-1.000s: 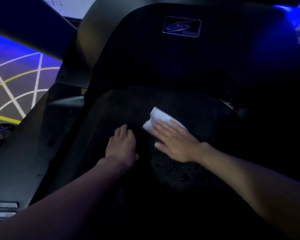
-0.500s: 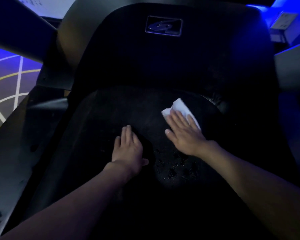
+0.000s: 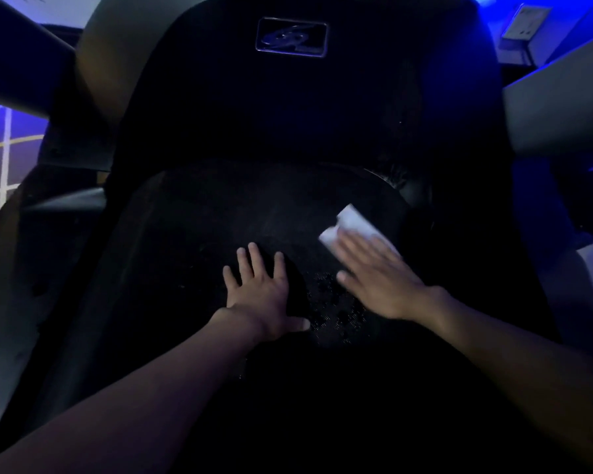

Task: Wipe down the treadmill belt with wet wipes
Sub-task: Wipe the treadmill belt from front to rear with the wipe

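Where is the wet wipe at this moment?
In the head view, the wet wipe lies on the right side of the treadmill belt, pressed under the flat right hand, right of the left hand.

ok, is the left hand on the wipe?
No, the left hand lies flat on the bare belt; the white wipe sits under the fingers of the right hand.

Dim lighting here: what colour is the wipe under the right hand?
White folded wet wipe; head view.

The dark treadmill belt [image 3: 192, 234] carried a white wet wipe [image 3: 353, 224] at two o'clock, pressed under the right hand [image 3: 380, 282]; the left hand [image 3: 259, 295] lay flat at centre, wet speckles [image 3: 332, 302] between them.
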### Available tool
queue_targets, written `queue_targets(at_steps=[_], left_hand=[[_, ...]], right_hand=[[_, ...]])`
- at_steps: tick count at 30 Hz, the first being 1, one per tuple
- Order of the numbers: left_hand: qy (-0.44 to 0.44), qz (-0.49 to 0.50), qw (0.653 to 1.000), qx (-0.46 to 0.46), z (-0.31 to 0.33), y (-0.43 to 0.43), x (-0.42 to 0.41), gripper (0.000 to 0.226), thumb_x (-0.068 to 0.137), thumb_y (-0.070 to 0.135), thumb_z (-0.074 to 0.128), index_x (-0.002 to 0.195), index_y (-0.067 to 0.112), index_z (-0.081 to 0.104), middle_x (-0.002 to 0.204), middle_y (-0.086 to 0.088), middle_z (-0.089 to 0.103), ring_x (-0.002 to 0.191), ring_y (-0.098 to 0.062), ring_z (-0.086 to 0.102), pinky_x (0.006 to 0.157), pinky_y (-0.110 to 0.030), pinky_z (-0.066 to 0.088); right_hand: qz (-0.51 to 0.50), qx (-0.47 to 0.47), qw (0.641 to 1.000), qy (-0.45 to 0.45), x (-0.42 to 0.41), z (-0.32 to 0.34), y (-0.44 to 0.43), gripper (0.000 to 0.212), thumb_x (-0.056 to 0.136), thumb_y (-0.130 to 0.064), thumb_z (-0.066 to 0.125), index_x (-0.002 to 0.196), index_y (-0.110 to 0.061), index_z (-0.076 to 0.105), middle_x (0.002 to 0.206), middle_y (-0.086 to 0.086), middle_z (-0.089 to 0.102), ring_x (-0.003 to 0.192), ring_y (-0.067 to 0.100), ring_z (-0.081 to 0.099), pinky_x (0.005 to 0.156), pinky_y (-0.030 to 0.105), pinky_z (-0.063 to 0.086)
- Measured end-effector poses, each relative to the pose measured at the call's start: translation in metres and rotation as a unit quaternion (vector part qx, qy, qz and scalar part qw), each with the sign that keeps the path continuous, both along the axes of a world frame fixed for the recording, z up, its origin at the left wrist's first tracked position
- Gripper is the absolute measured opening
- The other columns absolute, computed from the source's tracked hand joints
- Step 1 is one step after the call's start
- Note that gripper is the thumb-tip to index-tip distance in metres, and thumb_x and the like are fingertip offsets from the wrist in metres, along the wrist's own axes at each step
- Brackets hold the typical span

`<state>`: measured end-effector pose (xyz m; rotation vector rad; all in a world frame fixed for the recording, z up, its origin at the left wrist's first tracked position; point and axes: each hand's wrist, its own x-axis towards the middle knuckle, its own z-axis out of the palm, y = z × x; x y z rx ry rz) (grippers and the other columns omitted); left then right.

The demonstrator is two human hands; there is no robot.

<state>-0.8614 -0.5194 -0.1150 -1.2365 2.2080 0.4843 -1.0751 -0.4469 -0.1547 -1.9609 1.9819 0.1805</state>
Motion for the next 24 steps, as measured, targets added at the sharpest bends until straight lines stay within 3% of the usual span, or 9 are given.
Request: queue_targets(at_steps=[3, 7, 9, 12, 14, 16, 18, 22, 24], left_hand=[[0.021, -0.019, 0.999, -0.023, 0.001, 0.005, -0.005, 0.122, 0.08, 0.06, 0.067, 0.152, 0.004, -0.013, 0.157, -0.022, -0.025, 0.145, -0.037, -0.023, 0.12, -0.055, 0.003], [0.052, -0.039, 0.996, -0.059, 0.002, 0.014, -0.009, 0.107, 0.082, 0.05, 0.07, 0.152, 0.004, 0.004, 0.16, -0.017, -0.007, 0.148, -0.034, -0.004, 0.12, -0.046, 0.012], [0.05, -0.049, 0.995, -0.066, 0.002, 0.017, -0.008, 0.102, 0.083, 0.049, 0.068, 0.152, 0.005, 0.006, 0.16, -0.018, -0.004, 0.148, -0.035, 0.0, 0.12, -0.046, 0.015], [0.051, -0.042, 0.997, -0.028, 0.001, 0.019, -0.008, 0.107, 0.085, 0.052, 0.064, 0.154, 0.008, -0.005, 0.16, -0.019, -0.017, 0.148, -0.036, -0.013, 0.121, -0.05, 0.007], [0.039, -0.033, 0.999, 0.013, -0.002, 0.023, -0.008, 0.125, 0.077, 0.063, 0.065, 0.152, 0.009, -0.018, 0.154, -0.02, -0.032, 0.144, -0.035, -0.027, 0.12, -0.054, -0.004], [0.029, -0.027, 0.999, 0.032, -0.004, 0.027, -0.008, 0.136, 0.072, 0.067, 0.069, 0.148, 0.007, -0.026, 0.149, -0.022, -0.04, 0.14, -0.036, -0.035, 0.117, -0.057, -0.009], [0.027, -0.022, 0.999, 0.028, -0.005, 0.03, -0.01, 0.136, 0.074, 0.061, 0.072, 0.148, 0.005, -0.027, 0.147, -0.024, -0.041, 0.138, -0.038, -0.036, 0.116, -0.06, -0.009], [0.026, -0.014, 0.999, 0.015, -0.002, 0.031, -0.013, 0.135, 0.073, 0.058, 0.074, 0.148, 0.003, -0.025, 0.149, -0.026, -0.038, 0.14, -0.041, -0.033, 0.116, -0.062, -0.006], [0.031, -0.012, 0.999, 0.018, -0.001, 0.031, -0.014, 0.136, 0.072, 0.058, 0.074, 0.149, 0.004, -0.023, 0.151, -0.024, -0.036, 0.141, -0.039, -0.032, 0.116, -0.061, -0.005]], right_hand=[[-0.163, 0.006, 0.986, 0.011, -0.002, -0.001, -0.011, 0.068, 0.097, -0.055, -0.004, 0.154, -0.022, -0.02, 0.159, 0.0, -0.03, 0.144, 0.013, -0.032, 0.12, 0.04, -0.017], [-0.042, -0.013, 0.999, 0.014, 0.017, -0.004, 0.024, 0.074, 0.09, -0.061, -0.012, 0.154, -0.024, -0.021, 0.159, -0.005, -0.032, 0.144, 0.01, -0.033, 0.121, 0.041, -0.015], [-0.068, -0.008, 0.998, 0.005, 0.001, -0.003, 0.024, 0.07, 0.092, -0.059, -0.009, 0.154, -0.027, -0.019, 0.16, -0.006, -0.029, 0.144, 0.008, -0.031, 0.121, 0.039, -0.015], [-0.211, -0.01, 0.977, 0.004, -0.006, -0.005, 0.005, 0.064, 0.101, -0.052, 0.001, 0.154, -0.021, -0.019, 0.161, 0.001, -0.028, 0.146, 0.015, -0.029, 0.12, 0.041, -0.017], [-0.206, -0.004, 0.979, 0.006, 0.011, -0.005, 0.008, 0.067, 0.1, -0.053, 0.001, 0.153, -0.019, -0.022, 0.159, 0.003, -0.031, 0.145, 0.017, -0.032, 0.12, 0.043, -0.018], [-0.139, -0.004, 0.99, -0.004, 0.024, -0.004, 0.029, 0.069, 0.097, -0.057, -0.004, 0.153, -0.022, -0.023, 0.158, -0.001, -0.034, 0.143, 0.014, -0.035, 0.12, 0.043, -0.017], [-0.122, 0.01, 0.992, -0.012, 0.021, -0.001, 0.042, 0.068, 0.096, -0.057, -0.004, 0.154, -0.025, -0.02, 0.159, -0.005, -0.031, 0.142, 0.007, -0.035, 0.12, 0.039, -0.017], [-0.324, 0.073, 0.942, -0.058, 0.03, 0.008, 0.009, 0.064, 0.103, -0.051, 0.007, 0.155, -0.021, -0.017, 0.16, -0.001, -0.029, 0.145, 0.012, -0.03, 0.119, 0.042, -0.019], [-0.314, 0.107, 0.94, -0.079, 0.038, 0.013, 0.0, 0.066, 0.103, -0.052, 0.009, 0.154, -0.021, -0.017, 0.16, 0.0, -0.03, 0.146, 0.014, -0.029, 0.117, 0.043, -0.019]])
